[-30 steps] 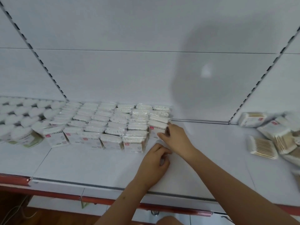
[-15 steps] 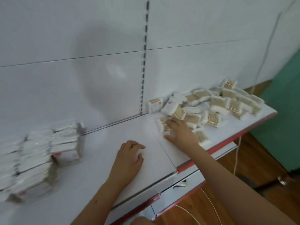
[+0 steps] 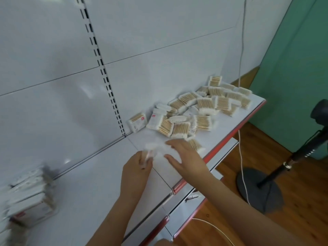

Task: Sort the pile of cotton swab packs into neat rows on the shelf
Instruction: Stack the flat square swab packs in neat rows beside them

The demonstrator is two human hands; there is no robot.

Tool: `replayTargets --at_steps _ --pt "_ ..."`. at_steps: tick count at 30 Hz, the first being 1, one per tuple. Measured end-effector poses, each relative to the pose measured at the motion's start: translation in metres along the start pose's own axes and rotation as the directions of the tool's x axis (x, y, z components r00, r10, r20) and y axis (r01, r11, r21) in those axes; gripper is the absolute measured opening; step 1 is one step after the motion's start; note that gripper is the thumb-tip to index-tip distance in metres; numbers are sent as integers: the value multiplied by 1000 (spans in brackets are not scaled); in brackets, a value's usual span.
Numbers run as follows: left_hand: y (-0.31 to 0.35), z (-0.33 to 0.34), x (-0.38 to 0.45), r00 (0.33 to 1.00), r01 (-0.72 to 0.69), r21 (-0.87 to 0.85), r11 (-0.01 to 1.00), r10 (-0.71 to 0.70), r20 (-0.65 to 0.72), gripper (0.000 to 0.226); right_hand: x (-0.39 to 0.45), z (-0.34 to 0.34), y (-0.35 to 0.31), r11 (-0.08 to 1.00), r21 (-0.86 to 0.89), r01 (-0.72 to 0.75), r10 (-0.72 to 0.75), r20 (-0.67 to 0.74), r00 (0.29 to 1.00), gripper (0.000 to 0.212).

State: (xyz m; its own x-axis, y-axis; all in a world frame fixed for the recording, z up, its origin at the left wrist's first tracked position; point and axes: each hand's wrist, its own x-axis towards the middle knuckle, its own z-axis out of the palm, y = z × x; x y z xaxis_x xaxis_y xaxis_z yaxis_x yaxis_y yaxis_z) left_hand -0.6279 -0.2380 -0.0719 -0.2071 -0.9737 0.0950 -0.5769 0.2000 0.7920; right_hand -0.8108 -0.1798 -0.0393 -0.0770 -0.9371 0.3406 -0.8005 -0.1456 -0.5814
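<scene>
Both hands low centre over the shelf (image 3: 99, 176). Left hand (image 3: 135, 168) fingers curled, pinching a blurred white swab pack (image 3: 150, 151) with a pinkish edge; the pack smears toward the right hand. Right hand (image 3: 184, 157) at 3 o'clock of the left, fingers straight and spread, palm down over the pack's right end; contact too blurred to tell.

Loose pile of packs (image 3: 200, 107) at 1 o'clock of the hands: flat clear-film rectangles, tan wooden sticks, white cotton tips, overlapping at all angles. One pack (image 3: 137, 122) stands tilted against the back panel, red label patch, print unreadable.

Sorted rows (image 3: 30, 197) at 8 o'clock, tight upright white block, heavily blurred, red mark low on the front.

Versus half a second back: right hand has left the pile, left hand now holds a pack, view swung right.

Shelf smooth white metal, red front strip. Dark round-based stand (image 3: 259, 190) on wood floor at 3 o'clock, white cable (image 3: 241, 153) beside it.
</scene>
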Motion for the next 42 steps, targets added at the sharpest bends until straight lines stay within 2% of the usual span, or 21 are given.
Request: replayTargets --at_steps 2,3,4,6,10,13,15,18,20,23,25,27,30,32,36,38,40,42 --pt "2 1 1 995 96 -131 987 -98 -14 11 -2 -10 26 964 -183 -192 177 -93 980 56" --pt "4 1 0 988 151 -235 960 -151 16 11 -2 -15 37 916 -279 -288 275 -87 958 66" --pt "6 3 1 981 194 -321 927 -188 49 16 -2 -18 47 866 -362 -345 354 -43 934 72" --pt "7 7 -1 970 244 -413 877 -230 85 23 -2 -19 60 837 -429 -341 410 77 909 70" --pt "11 11 -4 963 267 -482 834 -244 110 20 4 -24 61 929 -177 -324 350 144 926 58" --pt "14 10 -5 956 288 -526 800 -271 112 18 11 -27 44 938 -7 -346 342 153 927 51" --pt "17 7 -6 954 295 -536 791 -274 121 19 16 -30 30 945 42 -323 313 164 936 41" --pt "18 1 -6 951 307 -563 767 -273 147 20 26 -35 12 976 25 -217 209 175 962 27" --pt "17 -5 -7 958 286 -548 786 -254 135 17 34 -38 3 994 -47 -100 106 164 981 23" --pt "14 -14 -13 983 183 -445 877 -175 59 12 46 -35 -12 980 -191 54 -12 218 976 28" --pt "11 -20 -18 991 134 -389 911 -125 49 14 56 -27 -22 969 -218 119 -51 295 954 38" --pt "10 -27 -26 991 126 -378 917 -99 89 18 66 -14 -32 982 -135 131 -80 331 940 46" --pt "8 -42 -39 981 152 -445 882 -80 176 30 73 10 -45 997 65 52 -72 357 931 42" --pt "3 -51 -47 978 175 -462 870 -97 187 38 73 29 -54 987 159 33 -87 347 934 42" --pt "-10 -62 -58 987 156 -407 900 -162 20 35 65 57 -79 946 325 14 -141 372 917 55" --pt "-17 -70 -64 974 172 -471 865 -219 -48 30 60 69 -91 923 385 -14 -158 411 898 70" --pt "-24 -84 -73 962 172 -532 829 -258 -91 28 54 79 -100 885 450 -118 -123 470 874 80" --pt "-30 -98 -85 956 155 -552 819 -265 -125 27 48 89 -108 809 521 -273 -109 588 801 69"
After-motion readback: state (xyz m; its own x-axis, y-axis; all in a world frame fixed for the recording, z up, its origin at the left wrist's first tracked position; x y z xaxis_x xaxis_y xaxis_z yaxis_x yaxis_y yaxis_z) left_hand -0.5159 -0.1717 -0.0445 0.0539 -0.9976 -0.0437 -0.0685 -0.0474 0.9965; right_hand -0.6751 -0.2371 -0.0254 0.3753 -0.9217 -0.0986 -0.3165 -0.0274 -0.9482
